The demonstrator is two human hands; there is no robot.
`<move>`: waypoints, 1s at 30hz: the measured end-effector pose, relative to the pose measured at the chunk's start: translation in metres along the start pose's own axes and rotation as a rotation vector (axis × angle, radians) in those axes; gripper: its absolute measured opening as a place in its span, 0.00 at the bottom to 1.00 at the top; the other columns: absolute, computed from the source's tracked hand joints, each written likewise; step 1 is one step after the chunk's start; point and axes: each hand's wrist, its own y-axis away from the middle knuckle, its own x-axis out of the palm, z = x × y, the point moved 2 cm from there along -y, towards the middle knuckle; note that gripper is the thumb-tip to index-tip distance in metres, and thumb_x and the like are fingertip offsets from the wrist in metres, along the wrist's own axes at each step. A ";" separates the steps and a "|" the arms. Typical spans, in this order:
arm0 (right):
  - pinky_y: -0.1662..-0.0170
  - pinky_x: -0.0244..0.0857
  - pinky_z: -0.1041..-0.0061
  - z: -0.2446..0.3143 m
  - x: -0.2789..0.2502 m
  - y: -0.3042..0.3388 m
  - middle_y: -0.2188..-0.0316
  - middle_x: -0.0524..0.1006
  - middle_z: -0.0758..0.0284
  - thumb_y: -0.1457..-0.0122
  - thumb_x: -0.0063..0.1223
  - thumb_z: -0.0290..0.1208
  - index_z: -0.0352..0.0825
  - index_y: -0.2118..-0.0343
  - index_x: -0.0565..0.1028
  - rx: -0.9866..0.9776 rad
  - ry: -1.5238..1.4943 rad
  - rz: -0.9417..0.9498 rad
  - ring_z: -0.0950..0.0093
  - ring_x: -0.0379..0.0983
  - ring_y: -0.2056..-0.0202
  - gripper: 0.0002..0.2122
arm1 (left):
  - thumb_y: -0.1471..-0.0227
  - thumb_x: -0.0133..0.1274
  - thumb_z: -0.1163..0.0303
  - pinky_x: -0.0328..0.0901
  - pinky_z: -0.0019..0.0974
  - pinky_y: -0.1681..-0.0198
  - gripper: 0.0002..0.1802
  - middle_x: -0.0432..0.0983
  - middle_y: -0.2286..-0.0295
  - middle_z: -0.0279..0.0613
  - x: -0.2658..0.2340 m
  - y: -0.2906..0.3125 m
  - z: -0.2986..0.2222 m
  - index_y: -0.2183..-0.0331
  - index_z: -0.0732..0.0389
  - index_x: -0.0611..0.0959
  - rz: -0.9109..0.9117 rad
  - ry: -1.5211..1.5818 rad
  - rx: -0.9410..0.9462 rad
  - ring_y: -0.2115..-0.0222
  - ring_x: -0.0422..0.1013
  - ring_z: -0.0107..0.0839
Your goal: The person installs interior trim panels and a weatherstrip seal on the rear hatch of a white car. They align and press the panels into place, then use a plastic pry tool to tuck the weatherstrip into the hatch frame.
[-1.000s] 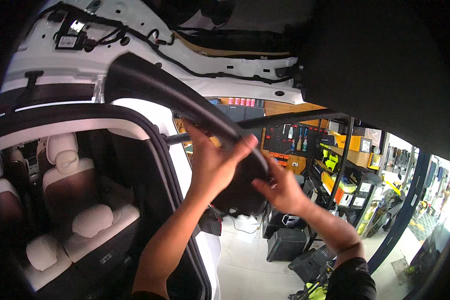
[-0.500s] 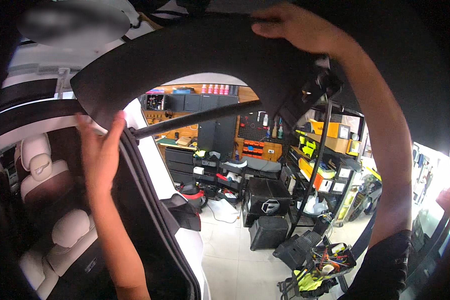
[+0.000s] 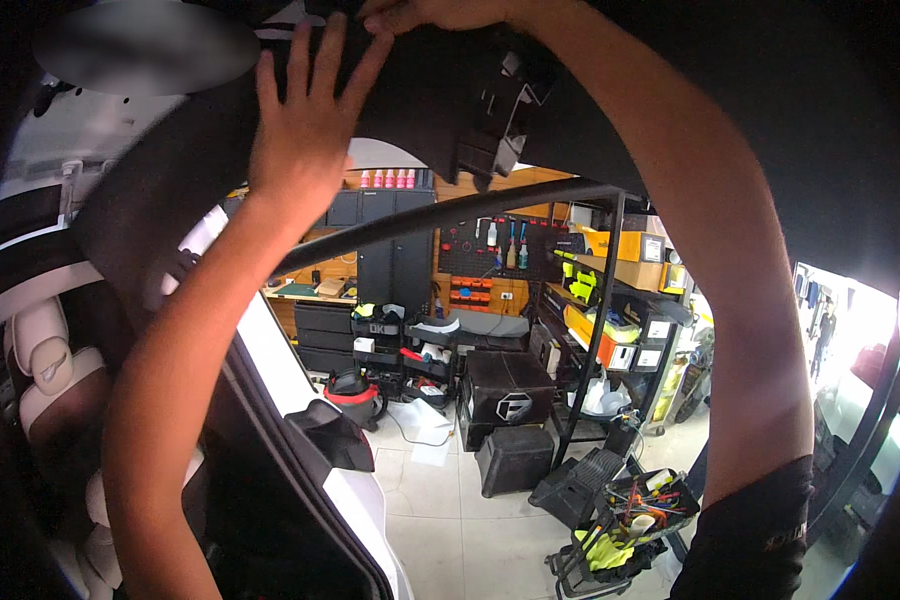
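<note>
- Left hand [image 3: 308,150] has moved up and right, from the left tip of the dark trim panel [image 3: 195,165] to its middle; the panel's right end, with its fittings [image 3: 510,100], has shifted left and higher; right hand [image 3: 445,12] has gone with it.
- Progress, judged: panel is raised under the open tailgate [image 3: 730,130]; cannot tell whether any edge is fastened; pale inner frame [image 3: 120,128] shows bare at far left; both hands at the panel suggest it is not yet self-supporting.
- Left hand: fingers spread wide, apparently flat on the panel; right hand: fingers bent at its upper edge, closeness of grip cannot be told.
- Support strut [image 3: 450,215] crosses below the panel; pale seats [image 3: 45,335] lie left; tool cart [image 3: 650,505] stands right.
</note>
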 end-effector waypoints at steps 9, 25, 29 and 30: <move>0.38 0.64 0.60 0.006 -0.001 0.027 0.47 0.81 0.52 0.28 0.49 0.44 0.33 0.41 0.77 0.075 -0.093 -0.092 0.56 0.74 0.42 0.22 | 0.52 0.64 0.66 0.52 0.59 0.32 0.56 0.60 0.35 0.59 0.008 -0.039 0.032 0.27 0.42 0.53 0.035 -0.113 0.167 0.33 0.56 0.55; 0.47 0.72 0.62 0.037 0.019 0.085 0.53 0.82 0.49 0.33 0.45 0.28 0.28 0.53 0.81 0.342 -0.124 -0.543 0.54 0.80 0.53 0.14 | 0.51 0.65 0.67 0.45 0.61 0.29 0.50 0.58 0.34 0.57 0.000 -0.067 0.052 0.29 0.44 0.63 0.060 -0.165 0.358 0.32 0.54 0.54; 0.50 0.72 0.67 0.013 0.030 0.089 0.60 0.82 0.49 0.34 0.47 0.27 0.27 0.55 0.80 0.237 -0.038 -0.723 0.59 0.81 0.57 0.12 | 0.54 0.69 0.66 0.52 0.59 0.32 0.48 0.64 0.38 0.53 0.001 -0.053 0.030 0.33 0.44 0.68 -0.107 -0.203 0.221 0.36 0.59 0.50; 0.51 0.72 0.68 0.024 0.031 0.096 0.61 0.82 0.49 0.34 0.47 0.26 0.26 0.56 0.80 0.262 -0.087 -0.730 0.61 0.81 0.58 0.12 | 0.56 0.71 0.65 0.54 0.59 0.32 0.51 0.65 0.38 0.51 0.003 -0.045 0.028 0.33 0.41 0.66 -0.111 -0.224 0.173 0.36 0.60 0.49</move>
